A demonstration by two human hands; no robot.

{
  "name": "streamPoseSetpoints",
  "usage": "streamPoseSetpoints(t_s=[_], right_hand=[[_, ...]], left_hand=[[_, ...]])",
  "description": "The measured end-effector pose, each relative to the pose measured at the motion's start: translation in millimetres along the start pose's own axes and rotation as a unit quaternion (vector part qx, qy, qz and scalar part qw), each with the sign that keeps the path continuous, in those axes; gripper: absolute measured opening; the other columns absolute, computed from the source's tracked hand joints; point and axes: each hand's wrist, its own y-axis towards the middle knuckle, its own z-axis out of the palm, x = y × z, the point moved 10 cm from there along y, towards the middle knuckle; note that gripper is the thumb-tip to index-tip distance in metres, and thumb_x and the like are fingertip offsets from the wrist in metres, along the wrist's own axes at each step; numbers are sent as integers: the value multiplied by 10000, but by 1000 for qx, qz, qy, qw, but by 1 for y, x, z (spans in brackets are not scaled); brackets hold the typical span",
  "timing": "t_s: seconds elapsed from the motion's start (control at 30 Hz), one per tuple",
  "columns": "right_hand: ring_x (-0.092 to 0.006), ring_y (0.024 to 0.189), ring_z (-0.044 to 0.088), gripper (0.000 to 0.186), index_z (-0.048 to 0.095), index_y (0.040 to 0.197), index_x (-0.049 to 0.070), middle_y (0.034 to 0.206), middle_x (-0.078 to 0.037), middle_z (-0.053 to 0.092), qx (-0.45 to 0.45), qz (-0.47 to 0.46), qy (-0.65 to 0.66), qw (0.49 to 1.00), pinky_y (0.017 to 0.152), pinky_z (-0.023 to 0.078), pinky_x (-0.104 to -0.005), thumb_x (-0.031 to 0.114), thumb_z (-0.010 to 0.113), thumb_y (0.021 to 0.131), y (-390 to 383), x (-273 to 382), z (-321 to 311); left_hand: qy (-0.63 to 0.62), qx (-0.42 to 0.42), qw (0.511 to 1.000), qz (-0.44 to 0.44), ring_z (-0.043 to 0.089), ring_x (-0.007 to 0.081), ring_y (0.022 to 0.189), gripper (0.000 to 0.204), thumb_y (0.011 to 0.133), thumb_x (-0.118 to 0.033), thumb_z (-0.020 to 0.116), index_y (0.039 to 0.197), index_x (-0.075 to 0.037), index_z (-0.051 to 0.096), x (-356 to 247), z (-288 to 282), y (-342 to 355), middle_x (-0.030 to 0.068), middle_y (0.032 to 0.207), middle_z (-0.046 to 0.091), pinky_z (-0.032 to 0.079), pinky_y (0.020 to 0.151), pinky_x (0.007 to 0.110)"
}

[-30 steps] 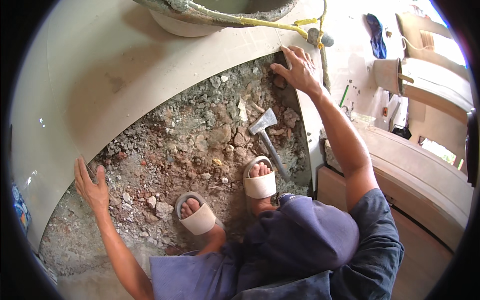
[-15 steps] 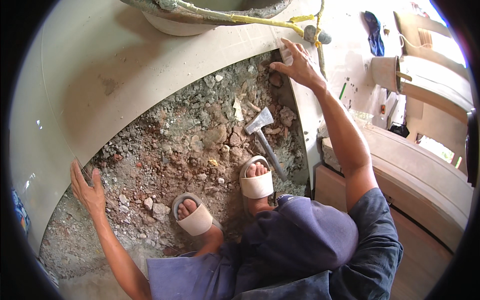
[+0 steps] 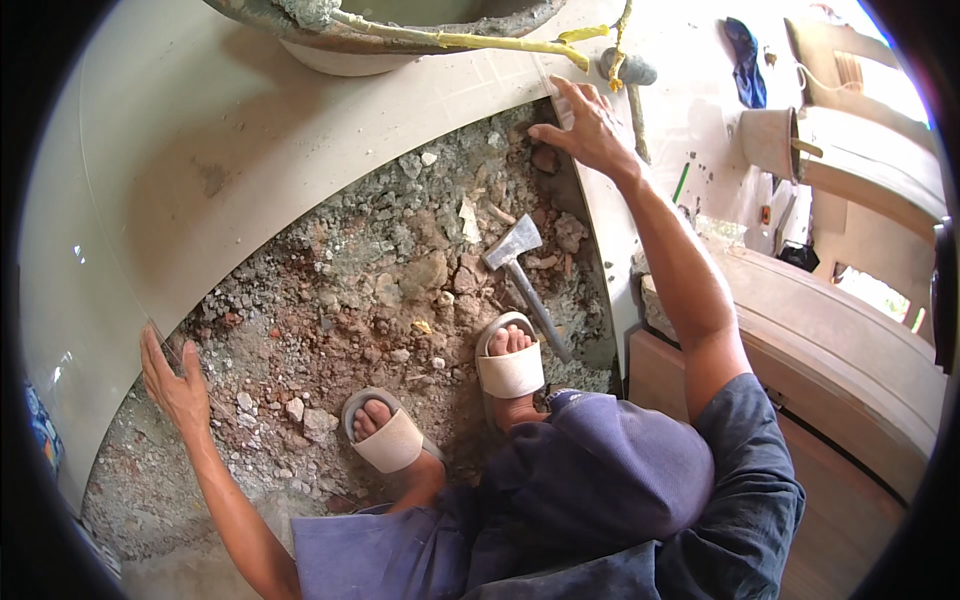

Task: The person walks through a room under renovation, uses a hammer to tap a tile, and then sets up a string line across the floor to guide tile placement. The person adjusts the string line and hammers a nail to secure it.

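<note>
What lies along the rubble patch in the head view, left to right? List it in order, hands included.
Left hand on the tile edge → left sandalled foot → right sandalled foot → hatchet lying on the rubble → right hand at the far right corner.

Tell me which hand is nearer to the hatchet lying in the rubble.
Right. The right hand rests on the tile edge just above and right of the hatchet. The left hand presses the tile edge far across the rubble, at the lower left.
</note>
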Motion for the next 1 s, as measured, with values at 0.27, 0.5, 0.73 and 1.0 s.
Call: streamPoseSetpoints(t_s=[0.27,0.5,0.73,1.0], right_hand=[[-369,1169,463,770,487,1332,132,1266,-179,501,0,-26,1,1000,989,383,-488,532,719,716,5,1,2],[-369,1182,453,798,471,1346,131,1271,-181,494,9,-25,17,1000,996,372,-497,510,739,697,7,-3,4],[-368,1204,447,851,416,1391,141,1285,-193,490,9,-14,21,1000,1008,369,-488,510,741,696,5,-3,1],[-370,1187,462,795,478,1339,130,1267,-178,508,23,-23,3,999,996,378,-482,511,744,693,8,-3,3]], left_hand=[[0,3,1000,0,356,326,1331,652,909,-444,552,1424,-92,363,0,0,0,148,1441,382,256,1071,500],[3,6,1000,1,358,326,1329,652,911,-443,549,1424,-88,360,0,-1,0,147,1439,385,254,1071,501],[5,6,1000,4,358,326,1328,653,911,-451,544,1424,-91,358,-3,-3,1,149,1437,386,254,1074,496],[0,9,1000,-2,357,329,1328,651,912,-447,544,1423,-90,359,-1,-2,0,152,1437,386,253,1076,491]])
